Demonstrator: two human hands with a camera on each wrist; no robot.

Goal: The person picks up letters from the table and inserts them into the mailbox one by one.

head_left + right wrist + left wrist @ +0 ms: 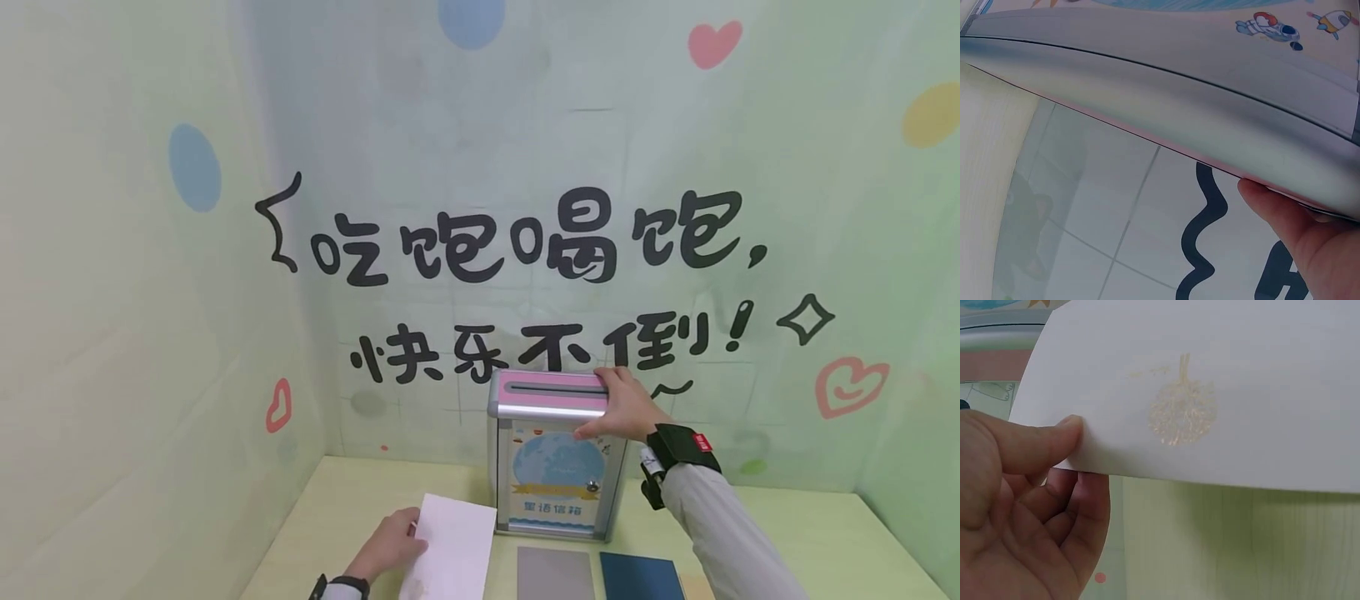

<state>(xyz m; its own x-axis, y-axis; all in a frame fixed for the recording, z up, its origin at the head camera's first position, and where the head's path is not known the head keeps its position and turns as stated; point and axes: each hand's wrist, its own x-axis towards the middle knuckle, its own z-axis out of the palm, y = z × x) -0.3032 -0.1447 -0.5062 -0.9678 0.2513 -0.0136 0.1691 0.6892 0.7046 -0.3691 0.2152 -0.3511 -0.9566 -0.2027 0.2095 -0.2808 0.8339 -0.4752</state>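
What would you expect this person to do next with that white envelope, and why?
Probably lift the white envelope up toward the slot on the box's pink top. The left hand pinches the envelope low over the table, well below the slot, while the right hand grips the mailbox at its top corner.

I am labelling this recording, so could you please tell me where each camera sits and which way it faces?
Head: worn on the head, facing forward and down at the letterbox and table; both hands and sleeves show.
Left wrist: beside the left hand, which pinches the white envelope.
Right wrist: under the right hand, looking along the letterbox's lid.
Shared: head and left wrist both show the envelope.
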